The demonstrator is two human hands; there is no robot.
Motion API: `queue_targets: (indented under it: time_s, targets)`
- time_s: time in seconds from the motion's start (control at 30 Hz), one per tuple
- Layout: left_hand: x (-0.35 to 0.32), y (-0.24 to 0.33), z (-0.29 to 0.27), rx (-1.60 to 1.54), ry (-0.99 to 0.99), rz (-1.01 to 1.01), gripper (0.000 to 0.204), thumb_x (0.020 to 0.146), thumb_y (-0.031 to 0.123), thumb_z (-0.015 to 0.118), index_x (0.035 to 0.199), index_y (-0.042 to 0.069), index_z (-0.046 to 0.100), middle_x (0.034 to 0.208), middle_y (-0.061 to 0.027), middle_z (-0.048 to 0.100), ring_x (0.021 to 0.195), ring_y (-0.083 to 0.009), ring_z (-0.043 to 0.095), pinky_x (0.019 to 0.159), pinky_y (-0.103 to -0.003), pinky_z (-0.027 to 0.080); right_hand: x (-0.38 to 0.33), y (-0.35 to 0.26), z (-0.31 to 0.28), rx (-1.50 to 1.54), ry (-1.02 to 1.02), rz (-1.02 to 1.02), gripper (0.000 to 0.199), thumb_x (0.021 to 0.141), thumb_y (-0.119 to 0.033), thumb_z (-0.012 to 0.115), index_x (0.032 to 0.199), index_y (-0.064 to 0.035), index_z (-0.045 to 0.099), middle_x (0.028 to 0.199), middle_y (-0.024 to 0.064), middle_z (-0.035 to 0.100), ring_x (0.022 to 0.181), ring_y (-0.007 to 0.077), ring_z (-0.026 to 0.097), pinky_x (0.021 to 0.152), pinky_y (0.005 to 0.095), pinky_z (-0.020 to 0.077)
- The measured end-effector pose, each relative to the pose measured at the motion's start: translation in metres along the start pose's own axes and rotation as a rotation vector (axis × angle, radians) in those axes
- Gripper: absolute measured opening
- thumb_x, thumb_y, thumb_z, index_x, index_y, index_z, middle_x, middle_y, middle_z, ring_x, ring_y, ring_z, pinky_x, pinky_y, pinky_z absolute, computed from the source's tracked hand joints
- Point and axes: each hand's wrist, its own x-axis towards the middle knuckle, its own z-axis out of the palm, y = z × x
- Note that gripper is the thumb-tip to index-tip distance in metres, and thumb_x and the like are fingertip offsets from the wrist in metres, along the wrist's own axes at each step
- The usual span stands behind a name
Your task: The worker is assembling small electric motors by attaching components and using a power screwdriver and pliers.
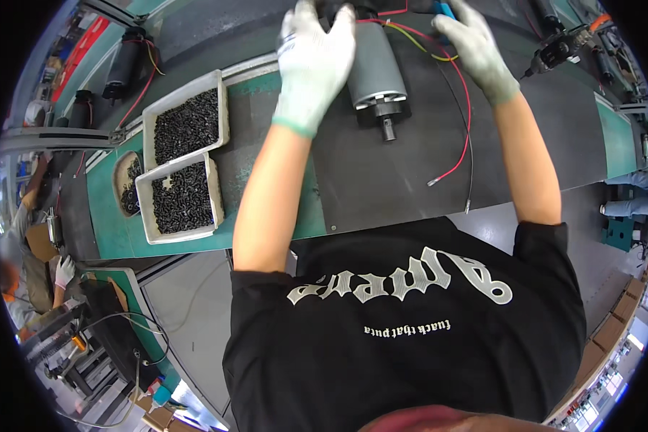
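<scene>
A grey cylindrical motor [378, 61] lies on the dark bench mat, its metal shaft pointing toward me. Red, yellow-green and black wires run from its far end, and a long red wire [469, 108] loops down on the right. My left hand [315, 54], in a white glove, is against the motor's left side near its far end. Its thumb and fingers are apart, with the tips near the upper edge. To the right of the wires, my gloved right hand [475, 50] has its fingers closed on a blue object [445, 9], which the upper edge partly cuts off.
Two white bins [145, 137] [216, 205] of small black parts stand left, beside a smaller tray [119, 189]. A power driver [561, 49] is at the right. More motors [124, 65] lie at the far left. A gloved co-worker's hand [65, 272] shows at lower left.
</scene>
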Motion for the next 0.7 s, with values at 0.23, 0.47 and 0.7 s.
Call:
queue_targets:
  time_s: [0.23,0.47,0.7]
  targets:
    - [0.022,-0.033,0.044,0.012,-0.389,-0.565,0.084,0.083,0.061,0.055,0.123,-0.012,0.052,0.128,-0.0341,0.051,0.123,-0.0416,0.049,0.103,-0.041,0.039,0.013,0.051,0.050,1.251,-0.311,0.623,0.027,0.084,-0.014,0.053,0.109,-0.0052,0.060,0.083,0.0071,0.067,0.071,0.0191,0.065,0.062,0.0333,0.0525]
    - [-0.005,0.065,-0.011,-0.234,-0.255,-0.413,0.089,0.069,0.048,0.078,0.128,-0.008,0.043,0.112,-0.0252,0.062,0.107,-0.0358,0.062,0.093,-0.040,0.048,-0.046,-0.054,-0.006,0.801,-0.163,0.258,0.039,0.068,-0.017,0.057,0.103,0.0017,0.058,0.081,0.0096,0.062,0.073,0.0194,0.062,0.067,0.0289,0.0486]
    - [-0.065,0.071,-0.058,-0.583,-0.162,0.363,0.111,0.042,0.034,0.090,0.132,-0.006,0.040,0.122,-0.0189,0.054,0.106,-0.0283,0.059,0.093,-0.039,0.049,-0.038,-0.124,-0.067,-0.237,-0.192,-0.396,0.046,0.054,-0.008,0.055,0.096,0.0058,0.068,0.091,0.0172,0.066,0.073,0.0244,0.060,0.066,0.0337,0.0499]
